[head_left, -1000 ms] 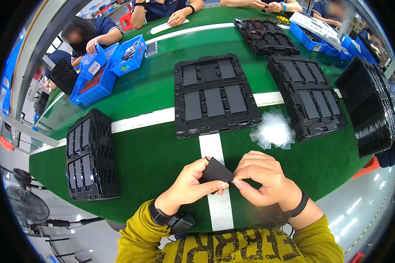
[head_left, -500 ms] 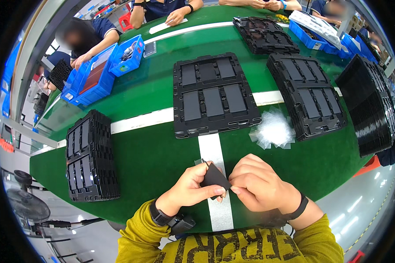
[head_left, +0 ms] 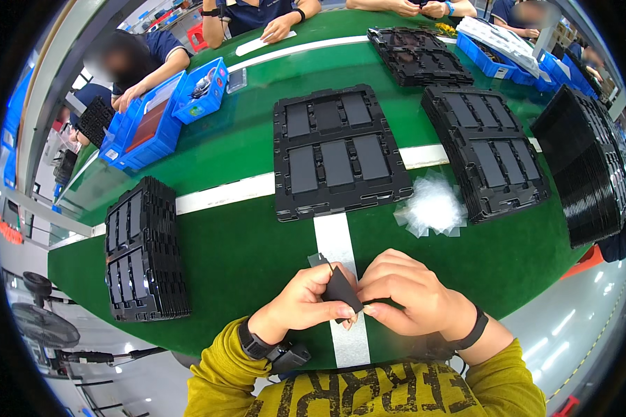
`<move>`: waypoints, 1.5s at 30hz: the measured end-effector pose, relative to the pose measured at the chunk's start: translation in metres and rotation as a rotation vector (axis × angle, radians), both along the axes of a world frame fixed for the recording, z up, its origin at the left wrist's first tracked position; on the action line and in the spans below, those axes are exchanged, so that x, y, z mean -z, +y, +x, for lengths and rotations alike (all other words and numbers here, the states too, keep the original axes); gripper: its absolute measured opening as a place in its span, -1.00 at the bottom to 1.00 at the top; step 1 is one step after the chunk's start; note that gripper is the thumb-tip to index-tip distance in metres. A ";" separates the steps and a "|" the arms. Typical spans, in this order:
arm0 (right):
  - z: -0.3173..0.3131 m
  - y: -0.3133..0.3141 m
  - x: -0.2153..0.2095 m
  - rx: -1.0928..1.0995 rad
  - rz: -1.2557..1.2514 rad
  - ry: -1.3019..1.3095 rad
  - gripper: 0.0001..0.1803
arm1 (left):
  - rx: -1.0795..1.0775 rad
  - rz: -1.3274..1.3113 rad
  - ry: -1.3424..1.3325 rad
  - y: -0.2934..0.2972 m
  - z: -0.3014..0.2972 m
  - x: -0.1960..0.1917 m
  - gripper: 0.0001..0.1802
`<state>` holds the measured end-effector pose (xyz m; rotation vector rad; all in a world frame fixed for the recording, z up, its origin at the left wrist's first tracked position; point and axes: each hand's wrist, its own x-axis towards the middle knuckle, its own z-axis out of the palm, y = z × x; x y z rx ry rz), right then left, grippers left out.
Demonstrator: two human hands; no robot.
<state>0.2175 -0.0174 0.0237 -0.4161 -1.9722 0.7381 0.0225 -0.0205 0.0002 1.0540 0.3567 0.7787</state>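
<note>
A flat, dark rectangular panel is tilted between the thumb and fingers of my left hand. A small clear strip sticks out past its upper end. My right hand is closed in a pinch at the panel's lower right edge. What its fingertips grip is hidden. Beyond my hands lies a black tray with dark grey panels in its slots. To its right is a loose pile of clear film pieces.
Stacks of black trays stand at left, right, far right and back. Blue bins sit at the far left, near another person's arm. More people sit across the green table. A fan stands at lower left.
The panel has turned in my left hand and now looks narrower and steeper. My right fingers have shifted slightly down along its edge. More of the clear strip shows.
</note>
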 end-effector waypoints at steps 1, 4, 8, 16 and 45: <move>0.000 -0.001 -0.001 0.003 -0.058 -0.002 -0.85 | 0.000 0.001 0.000 0.000 -0.001 0.000 -0.82; 0.001 -0.001 -0.002 0.008 -0.113 -0.004 -0.85 | 0.005 0.015 0.062 0.001 -0.002 0.000 -0.83; 0.004 0.004 0.000 0.029 -0.121 -0.002 -0.87 | 0.024 0.037 0.105 0.003 0.001 -0.001 -0.84; 0.000 0.012 0.016 0.528 -0.393 -0.053 -0.91 | -0.350 -0.120 0.092 -0.002 0.016 -0.007 -0.76; -0.009 0.003 0.019 0.172 -0.414 -0.158 -0.88 | -0.651 0.314 0.239 0.004 -0.003 -0.005 -0.72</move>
